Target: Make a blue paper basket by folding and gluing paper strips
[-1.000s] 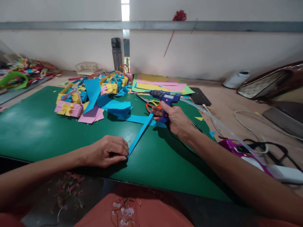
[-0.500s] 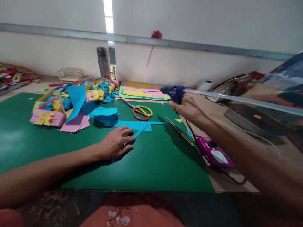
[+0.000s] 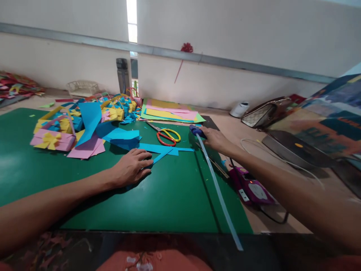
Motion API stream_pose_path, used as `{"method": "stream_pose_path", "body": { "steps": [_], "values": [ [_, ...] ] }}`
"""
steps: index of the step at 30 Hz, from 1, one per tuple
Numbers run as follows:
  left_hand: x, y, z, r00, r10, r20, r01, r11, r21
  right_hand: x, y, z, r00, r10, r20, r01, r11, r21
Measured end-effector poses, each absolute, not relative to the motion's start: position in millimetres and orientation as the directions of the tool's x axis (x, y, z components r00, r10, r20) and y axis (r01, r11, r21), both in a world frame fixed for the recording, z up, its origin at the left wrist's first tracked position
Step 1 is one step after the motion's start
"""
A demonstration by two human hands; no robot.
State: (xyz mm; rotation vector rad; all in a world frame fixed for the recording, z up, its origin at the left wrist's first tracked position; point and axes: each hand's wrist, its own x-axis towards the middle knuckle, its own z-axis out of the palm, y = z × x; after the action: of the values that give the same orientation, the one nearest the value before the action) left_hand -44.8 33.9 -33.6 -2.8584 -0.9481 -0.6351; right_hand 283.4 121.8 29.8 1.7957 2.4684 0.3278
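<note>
Currently: 1 glue gun, gripped in R hand, mat's far R; prob. light, stiff; grasp gun, not its bendy-looking stick. 1 blue paper strip, under L hand, fingers loosely spread; likely flimsy, take by edges.

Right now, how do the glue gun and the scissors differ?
The glue gun is blue; the scissors have one red and one yellow handle.
The glue gun is in the right hand; the scissors lie untouched on the green mat.
The glue gun has a long translucent stick trailing from its rear; the scissors have nothing attached.
Shared: both are handheld tools.
</note>
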Motion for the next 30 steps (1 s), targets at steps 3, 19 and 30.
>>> {"method": "stream_pose_path", "body": {
  "steps": [3,19,30],
  "values": [
    [-46,33,-34,0.748,0.504,0.433,0.54,-0.84,0.045,280,123,23,-0.272,0.962,-0.006,0.925,0.263,0.273],
    [-53,22,-22,0.875,0.407,0.263,0.415,-0.909,0.028,171,23,39,-0.558,0.829,-0.042,0.75,0.526,0.402],
    [-48,11,-24,0.84,0.498,0.216,0.498,-0.865,0.057,153,5,-4,-0.744,0.665,0.069,0.648,0.692,0.318]
  ]
}}
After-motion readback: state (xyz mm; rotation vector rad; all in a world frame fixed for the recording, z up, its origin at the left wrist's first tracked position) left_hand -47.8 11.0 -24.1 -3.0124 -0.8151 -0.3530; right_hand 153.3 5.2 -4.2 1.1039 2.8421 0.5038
